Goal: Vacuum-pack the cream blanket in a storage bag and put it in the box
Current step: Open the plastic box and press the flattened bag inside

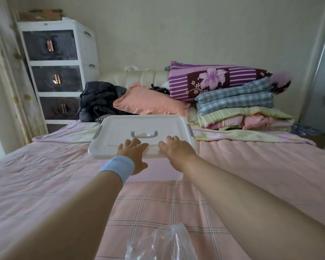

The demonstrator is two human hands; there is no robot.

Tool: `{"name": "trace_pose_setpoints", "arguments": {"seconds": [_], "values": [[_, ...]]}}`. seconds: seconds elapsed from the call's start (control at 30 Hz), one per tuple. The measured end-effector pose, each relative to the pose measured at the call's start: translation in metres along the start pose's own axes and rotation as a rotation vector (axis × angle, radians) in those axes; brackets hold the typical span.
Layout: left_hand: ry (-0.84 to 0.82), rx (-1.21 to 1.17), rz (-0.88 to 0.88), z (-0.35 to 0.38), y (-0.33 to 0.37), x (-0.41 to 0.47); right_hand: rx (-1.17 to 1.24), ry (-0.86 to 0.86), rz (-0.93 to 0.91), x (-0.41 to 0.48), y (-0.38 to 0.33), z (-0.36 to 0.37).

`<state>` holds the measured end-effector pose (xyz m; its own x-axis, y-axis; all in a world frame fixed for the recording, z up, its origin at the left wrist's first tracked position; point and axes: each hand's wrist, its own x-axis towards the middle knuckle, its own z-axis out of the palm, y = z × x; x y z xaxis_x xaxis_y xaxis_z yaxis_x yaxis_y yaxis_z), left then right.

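Box [158, 172], translucent, on bed [45, 175]; white lid [139, 126] on top, its handle [144, 134] just beyond the fingertips.
Left hand [133, 156], blue wristband [117, 167]: fingers spread, flat on the lid's near edge, thumb below the rim.
Right hand [176, 149]: fingers close together, flat on the lid, beside the left.
Cream blanket: possibly inside the box; wall too cloudy to tell.
Clear plastic bag [163, 243]: well behind both wrists.

Head view; looks forward and down along bed [45, 175]

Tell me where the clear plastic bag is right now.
Head view, bottom centre edge: the clear plastic bag lies on the pink checked sheet, nearer the camera than the white box.
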<state>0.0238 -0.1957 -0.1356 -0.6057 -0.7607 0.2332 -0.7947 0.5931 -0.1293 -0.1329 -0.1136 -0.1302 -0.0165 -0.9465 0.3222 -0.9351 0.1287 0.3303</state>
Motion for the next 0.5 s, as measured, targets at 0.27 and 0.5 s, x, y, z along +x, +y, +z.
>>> {"name": "trace_pose_setpoints", "arguments": {"seconds": [0.27, 0.5], "values": [[0.055, -0.024, 0.148, -0.035, 0.084, -0.046, 0.0, -0.044, -0.014, -0.107, 0.054, -0.039], [-0.123, -0.057, 0.239, -0.086, 0.162, -0.069, 0.316, -0.111, 0.045, -0.186, 0.114, -0.059]]}}
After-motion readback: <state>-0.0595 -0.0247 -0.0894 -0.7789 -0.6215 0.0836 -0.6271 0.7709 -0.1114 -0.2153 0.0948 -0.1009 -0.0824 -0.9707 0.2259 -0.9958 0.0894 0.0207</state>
